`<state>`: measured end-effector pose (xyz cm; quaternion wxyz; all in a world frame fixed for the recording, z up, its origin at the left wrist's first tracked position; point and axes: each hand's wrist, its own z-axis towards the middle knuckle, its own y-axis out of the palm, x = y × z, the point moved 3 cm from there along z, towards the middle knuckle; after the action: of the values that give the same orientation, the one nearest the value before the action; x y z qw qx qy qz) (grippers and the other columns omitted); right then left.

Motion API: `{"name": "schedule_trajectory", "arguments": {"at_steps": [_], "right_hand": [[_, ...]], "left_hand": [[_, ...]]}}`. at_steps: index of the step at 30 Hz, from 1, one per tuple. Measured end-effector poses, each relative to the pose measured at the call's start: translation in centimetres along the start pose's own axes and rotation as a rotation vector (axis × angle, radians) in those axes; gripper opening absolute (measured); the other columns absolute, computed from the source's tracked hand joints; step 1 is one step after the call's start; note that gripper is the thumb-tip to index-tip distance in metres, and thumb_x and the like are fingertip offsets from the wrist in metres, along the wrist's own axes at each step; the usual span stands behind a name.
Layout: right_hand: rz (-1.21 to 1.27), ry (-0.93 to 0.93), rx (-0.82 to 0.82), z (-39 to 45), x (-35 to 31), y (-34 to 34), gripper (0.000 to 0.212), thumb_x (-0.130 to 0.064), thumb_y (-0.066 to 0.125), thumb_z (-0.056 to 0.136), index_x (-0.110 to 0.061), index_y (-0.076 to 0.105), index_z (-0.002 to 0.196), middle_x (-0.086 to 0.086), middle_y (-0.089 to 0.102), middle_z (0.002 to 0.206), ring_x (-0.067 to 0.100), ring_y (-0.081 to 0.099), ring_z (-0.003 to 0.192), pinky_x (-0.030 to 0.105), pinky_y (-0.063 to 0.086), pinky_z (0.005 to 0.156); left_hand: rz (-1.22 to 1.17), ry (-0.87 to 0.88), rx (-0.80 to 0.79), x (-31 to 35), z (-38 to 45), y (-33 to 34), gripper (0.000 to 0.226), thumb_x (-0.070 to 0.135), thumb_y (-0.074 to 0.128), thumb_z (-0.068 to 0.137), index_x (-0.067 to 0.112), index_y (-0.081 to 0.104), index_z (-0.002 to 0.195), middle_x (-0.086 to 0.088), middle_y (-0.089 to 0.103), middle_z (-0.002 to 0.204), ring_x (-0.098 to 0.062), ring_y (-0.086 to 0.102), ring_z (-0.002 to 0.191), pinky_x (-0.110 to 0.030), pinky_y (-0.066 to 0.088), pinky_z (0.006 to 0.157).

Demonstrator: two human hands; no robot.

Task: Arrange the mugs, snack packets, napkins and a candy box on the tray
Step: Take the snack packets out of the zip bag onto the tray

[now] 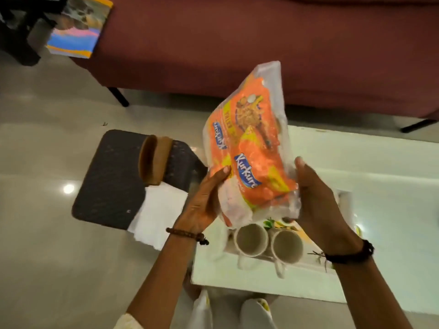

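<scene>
The pack of snack packets is held up in the air between both hands, above the near end of the white table and just over the two mugs. The left hand cups its lower left edge, thumb lying across the front of the wrapper, while the right hand grips the lower right edge with the thumb pressed on the plastic; the pack rises tilted from the hands toward the sofa. It is a clear outer bag holding several orange and yellow packets printed with a blue "Kurkure" logo, its top end loose and see-through. Below it the mugs, white and open side up, stand side by side and touching on the tray, which shows a yellow and green print. Left of the table a dark stool carries a brown box and white napkins hanging off its near edge
</scene>
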<state>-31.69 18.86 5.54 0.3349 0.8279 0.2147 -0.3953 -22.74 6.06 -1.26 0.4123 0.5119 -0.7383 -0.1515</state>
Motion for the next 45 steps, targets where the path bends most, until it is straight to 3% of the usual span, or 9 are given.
{"name": "schedule_trajectory", "arguments": {"at_steps": [2,5,14,19,28,32,37,40,45], "right_hand": [[0.027,0.130,0.096,0.0,0.1,-3.3,0.076,-0.057,0.040,0.080,0.010,0.048,0.116,0.026,0.057,0.120,0.033,0.057,0.114,0.048,0.045,0.102],[0.060,0.191,0.171,-0.1,0.6,-8.2,0.053,-0.040,0.045,0.088,0.001,0.052,0.121,0.023,0.052,0.132,0.035,0.049,0.124,0.052,0.035,0.108],[0.219,0.220,0.226,-3.0,-0.6,-17.2,0.019,-0.021,0.066,0.069,-0.012,0.075,0.082,0.004,0.074,0.079,0.011,0.070,0.065,0.018,0.056,0.058],[-0.603,-0.051,0.719,-3.5,-2.8,-21.5,0.044,-0.019,0.078,0.069,-0.010,0.054,0.105,-0.003,0.058,0.078,0.009,0.056,0.066,0.008,0.042,0.053],[-1.311,-0.272,0.788,-3.2,-3.9,-20.6,0.017,-0.028,0.053,0.091,-0.015,0.047,0.101,0.006,0.071,0.076,0.027,0.056,0.061,0.024,0.034,0.049],[-1.434,-0.312,0.793,-2.9,-4.5,-20.1,0.010,-0.023,0.053,0.090,-0.013,0.053,0.093,0.008,0.064,0.089,0.031,0.058,0.081,0.029,0.037,0.056],[-0.760,-0.296,0.522,-2.1,-5.6,-20.3,0.005,-0.010,0.067,0.080,-0.010,0.062,0.078,0.010,0.067,0.094,0.016,0.067,0.075,0.007,0.048,0.064],[-0.123,-0.017,0.165,-1.6,-5.4,-19.8,0.017,-0.012,0.055,0.087,-0.014,0.067,0.075,0.008,0.075,0.082,0.020,0.072,0.077,0.020,0.058,0.066],[-0.202,0.294,0.000,-0.5,-4.5,-19.5,0.033,-0.015,0.027,0.098,-0.002,0.053,0.114,0.013,0.063,0.098,0.012,0.070,0.055,0.020,0.057,0.051]], "left_hand": [[-0.026,-0.011,0.007,-2.5,1.2,1.4,0.096,0.038,0.094,0.021,0.017,0.060,0.108,-0.003,0.077,0.085,-0.018,0.073,0.075,-0.033,0.060,0.062],[-0.005,-0.025,-0.002,-5.5,2.7,3.5,0.088,0.036,0.094,0.025,0.018,0.062,0.104,-0.003,0.077,0.084,-0.019,0.074,0.075,-0.034,0.060,0.062],[0.195,0.007,0.034,-8.5,5.9,5.1,0.086,0.039,0.094,0.021,0.022,0.063,0.099,0.002,0.077,0.082,-0.016,0.074,0.074,-0.031,0.060,0.061],[0.254,0.011,0.080,-8.8,6.8,3.6,0.086,0.036,0.094,0.020,0.021,0.063,0.099,0.002,0.077,0.084,-0.016,0.074,0.077,-0.033,0.061,0.066],[0.252,0.071,0.094,-10.0,7.8,2.7,0.086,0.033,0.094,0.022,0.020,0.062,0.101,0.001,0.077,0.086,-0.017,0.073,0.080,-0.035,0.061,0.068],[0.292,0.084,0.147,-10.3,8.7,2.0,0.051,0.016,0.080,0.062,0.018,0.058,0.108,-0.004,0.072,0.098,-0.024,0.069,0.089,-0.033,0.060,0.066],[0.337,0.088,0.209,-10.6,9.3,1.2,0.042,0.001,0.059,0.083,0.017,0.053,0.122,-0.004,0.069,0.104,-0.020,0.068,0.091,-0.034,0.058,0.071],[0.299,0.050,0.150,-10.7,9.2,1.1,0.034,0.004,0.059,0.082,0.019,0.058,0.113,0.001,0.075,0.092,-0.019,0.071,0.085,-0.032,0.060,0.069],[0.280,-0.082,0.053,-10.6,8.1,1.5,0.070,0.016,0.085,0.050,0.018,0.058,0.114,0.002,0.077,0.084,-0.017,0.074,0.076,-0.030,0.059,0.060]]}}
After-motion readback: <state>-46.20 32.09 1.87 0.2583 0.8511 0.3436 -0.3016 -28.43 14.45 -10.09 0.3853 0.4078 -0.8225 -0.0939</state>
